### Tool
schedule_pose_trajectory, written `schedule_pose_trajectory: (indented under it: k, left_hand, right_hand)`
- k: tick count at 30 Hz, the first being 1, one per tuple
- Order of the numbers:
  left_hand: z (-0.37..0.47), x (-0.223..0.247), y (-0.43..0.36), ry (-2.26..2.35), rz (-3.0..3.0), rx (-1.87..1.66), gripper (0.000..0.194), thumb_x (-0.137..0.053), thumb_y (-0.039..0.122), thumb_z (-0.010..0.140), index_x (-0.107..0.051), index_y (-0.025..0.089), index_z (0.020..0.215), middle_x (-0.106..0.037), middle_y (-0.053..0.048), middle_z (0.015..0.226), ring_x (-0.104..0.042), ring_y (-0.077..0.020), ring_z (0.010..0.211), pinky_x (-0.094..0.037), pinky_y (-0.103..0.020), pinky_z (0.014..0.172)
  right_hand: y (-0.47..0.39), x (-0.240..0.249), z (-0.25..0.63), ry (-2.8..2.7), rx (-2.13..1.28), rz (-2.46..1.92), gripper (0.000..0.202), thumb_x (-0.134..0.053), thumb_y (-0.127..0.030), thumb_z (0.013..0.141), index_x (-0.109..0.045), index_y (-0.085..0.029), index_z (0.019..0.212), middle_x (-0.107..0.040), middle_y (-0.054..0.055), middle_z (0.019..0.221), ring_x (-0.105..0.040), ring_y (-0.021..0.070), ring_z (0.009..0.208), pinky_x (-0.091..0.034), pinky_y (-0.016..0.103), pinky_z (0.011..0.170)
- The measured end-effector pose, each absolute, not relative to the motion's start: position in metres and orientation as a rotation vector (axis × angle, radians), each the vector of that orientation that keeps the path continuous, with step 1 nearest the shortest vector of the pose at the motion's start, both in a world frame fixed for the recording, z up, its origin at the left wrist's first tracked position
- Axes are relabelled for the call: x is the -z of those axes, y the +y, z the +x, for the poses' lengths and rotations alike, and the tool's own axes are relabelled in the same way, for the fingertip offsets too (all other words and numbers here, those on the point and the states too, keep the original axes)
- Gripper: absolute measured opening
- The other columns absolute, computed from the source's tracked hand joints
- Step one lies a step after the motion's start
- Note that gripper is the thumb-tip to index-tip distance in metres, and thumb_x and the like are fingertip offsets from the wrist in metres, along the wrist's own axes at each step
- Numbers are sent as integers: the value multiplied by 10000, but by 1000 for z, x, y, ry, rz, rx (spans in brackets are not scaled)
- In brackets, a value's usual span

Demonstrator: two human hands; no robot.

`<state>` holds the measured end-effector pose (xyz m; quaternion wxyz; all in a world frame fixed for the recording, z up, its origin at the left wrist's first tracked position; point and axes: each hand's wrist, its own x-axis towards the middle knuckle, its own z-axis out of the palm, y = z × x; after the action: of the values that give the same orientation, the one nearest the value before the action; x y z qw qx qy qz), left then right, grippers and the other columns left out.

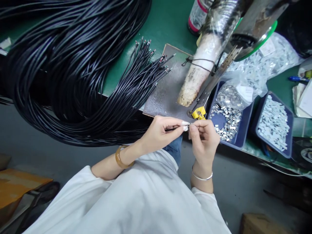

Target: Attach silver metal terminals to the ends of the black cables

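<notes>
My left hand (159, 131) pinches a black cable (171, 129) close to its end, with white coverings on the fingertips. Fingertip to fingertip with it, my right hand (204, 138) is closed at the cable's tip. Whatever sits between the right thumb and finger is too small to make out. Both hands are held just off the table's front edge. A large bundle of black cables (80, 81) lies to the left, its stripped ends (158, 61) fanned out over a dark plate (162, 96).
A hot-air tool wrapped in white (195, 74) points down beside a yellow clip (199, 112). On the right stand a blue tray (247, 125) of small metal pieces and another tray (290, 135) of pale pieces. Plastic bags (275, 61) and a jar (197, 16) lie behind.
</notes>
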<state>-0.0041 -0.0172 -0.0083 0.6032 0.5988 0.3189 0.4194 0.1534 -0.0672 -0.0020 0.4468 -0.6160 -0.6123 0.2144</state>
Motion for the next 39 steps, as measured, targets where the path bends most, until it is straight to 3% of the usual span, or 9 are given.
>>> schedule_pose_trajectory:
  k: [4, 7, 10, 12, 14, 23, 27, 39]
  left_hand:
    - [-1, 13, -16, 830, 1298, -1026, 158, -666, 187, 847, -803, 113, 877, -774, -57, 807, -651, -113, 674, -521, -191, 632]
    - [2, 16, -14, 887, 1243, -1022, 157, -664, 213, 849, -792, 122, 846, -748, -42, 742, -630, -108, 626, -504, -192, 589]
    - [4, 16, -10, 899, 1236, -1016, 152, -651, 215, 852, -769, 131, 804, -703, -23, 683, -590, -92, 586, -458, -182, 540]
    - [5, 14, -8, 896, 1228, -1024, 141, -650, 205, 842, -756, 131, 785, -688, -18, 678, -588, -91, 593, -455, -180, 545]
    - [6, 12, -6, 900, 1223, -1029, 133, -653, 198, 830, -747, 130, 765, -680, -17, 676, -594, -94, 607, -465, -180, 558]
    - [11, 4, -1, 929, 1190, -1014, 108, -681, 191, 793, -746, 130, 732, -699, -14, 676, -623, -97, 623, -492, -166, 567]
    - [13, 0, 1, 943, 1173, -1043, 84, -693, 174, 770, -757, 126, 741, -706, -13, 657, -602, -80, 581, -445, -142, 505]
    - [10, -1, 0, 907, 1169, -996, 94, -675, 169, 778, -750, 140, 729, -741, -28, 718, -629, -95, 615, -485, -170, 560]
  right_hand:
    - [-66, -1, 149, -1209, -266, -1347, 69, -606, -286, 933, -602, -222, 957, -509, -88, 607, -455, 48, 417, -346, 182, 396]
    - [-64, 0, 147, -1160, -200, -1274, 172, -540, -206, 957, -552, -250, 1123, -623, -80, 653, -508, 61, 395, -386, 186, 376]
    - [-62, 6, 148, -1300, -139, -1353, 181, -582, -145, 934, -582, -251, 1080, -747, -17, 885, -734, 134, 670, -615, 283, 599]
    - [-61, 11, 149, -1424, -87, -1368, 159, -660, -124, 884, -626, -241, 986, -755, 1, 950, -764, 175, 853, -653, 352, 758]
    - [-59, 16, 149, -1510, -47, -1363, 169, -695, -108, 852, -643, -235, 950, -754, 15, 1000, -754, 181, 916, -654, 366, 802]
    - [-49, 18, 147, -1521, 23, -1296, 225, -704, -36, 807, -635, -216, 924, -753, 23, 1010, -740, 157, 895, -651, 325, 766]
    - [-48, 13, 147, -1529, 68, -1319, 204, -720, -52, 802, -639, -209, 904, -756, 20, 1009, -737, 153, 906, -648, 317, 780]
    - [-55, 13, 147, -1567, 20, -1326, 161, -693, -128, 828, -599, -245, 885, -755, 24, 1012, -748, 173, 867, -655, 342, 715]
